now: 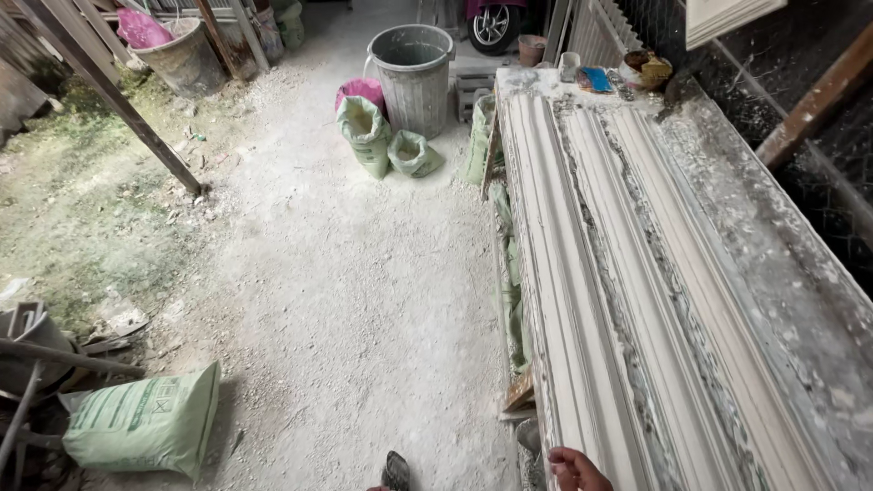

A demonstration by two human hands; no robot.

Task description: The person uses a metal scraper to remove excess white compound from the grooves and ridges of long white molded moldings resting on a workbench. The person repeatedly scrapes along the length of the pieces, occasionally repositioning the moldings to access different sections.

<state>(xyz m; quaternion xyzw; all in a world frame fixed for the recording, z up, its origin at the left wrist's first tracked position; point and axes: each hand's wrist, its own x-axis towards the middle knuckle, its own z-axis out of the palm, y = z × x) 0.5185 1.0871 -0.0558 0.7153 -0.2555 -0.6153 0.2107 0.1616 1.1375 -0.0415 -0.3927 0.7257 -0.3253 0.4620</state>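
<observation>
Dust-white ground (364,300) stretches across an open work yard, with a patch of grass at the left edge and slanted wooden posts (109,91) crossing the upper left corner. Along the right side runs a long workbench (773,245), crusted with dried plaster, and on it lie two long ribbed plaster mouldings (582,300) side by side, reaching from the near edge toward the far end. At that far end stand a small cup (570,65), a blue object (597,80) and a bowl (647,68). Beyond the bench's left corner a grey metal bin (414,77) stands upright, with two open green sacks (368,132) and a pink bag (362,89) leaning just beside it. A second bin (186,59) holding a pink bag sits farther back at left. Another green sack (145,423) lies on its side at lower left, next to dark scrap pieces (36,364). Part of a wheel (494,25) shows at the top.

One hand (575,471), most likely the right, enters at the bottom edge, fingers curled loosely inward, at the near end of the left moulding; whether it touches the moulding cannot be told, and it grips nothing visible. A sandalled foot (396,471) shows on the ground just left of it. The other hand is out of view.
</observation>
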